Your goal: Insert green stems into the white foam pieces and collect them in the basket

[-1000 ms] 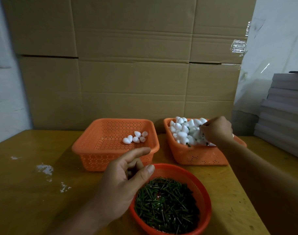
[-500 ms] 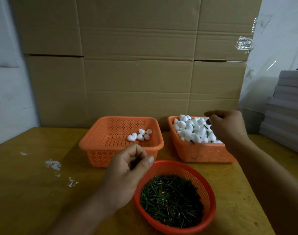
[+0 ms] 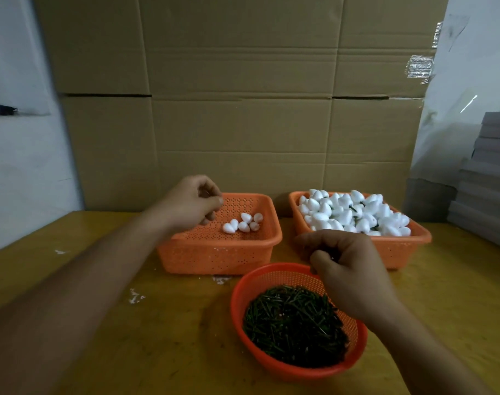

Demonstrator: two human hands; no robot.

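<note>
Counting it up: three orange containers on the yellow counter (image 3: pixel 72 280). Two are square baskets side by side in the middle of the frame, one is a round basket (image 3: pixel 271 363) in the lower middle, full of green stems (image 3: pixel 291 323), way too many to count. The left square basket (image 3: pixel 214 258) has five white foam pieces (image 3: pixel 243 223) clustered near its back right. The right square basket (image 3: pixel 399 249) is heaped with white foam pieces (image 3: pixel 354 215), too many to count, and a few dark stem ends poke out of the pile.

Two hands. The left hand (image 3: pixel 191 203) hangs over the left basket's back left corner, fingers curled, thumb pressed to fingertip; can't tell if that grip has anything in it. The right hand (image 3: pixel 345 266) is between the round basket's far rim and the heaped basket, fingers curled in a loose fist. Something dark shows in the grip, but I can't say it's a stem.

Versus half a second back: the left hand was down by the round basket's left rim, now it's up over the left basket. The right hand was above the heaped basket and has dropped to the round one. Still five foam pieces in the left basket.

Flattened cardboard (image 3: pixel 243 109) fills the top of the frame, and a grey stack (image 3: pixel 488 178) sits at the right edge.
</note>
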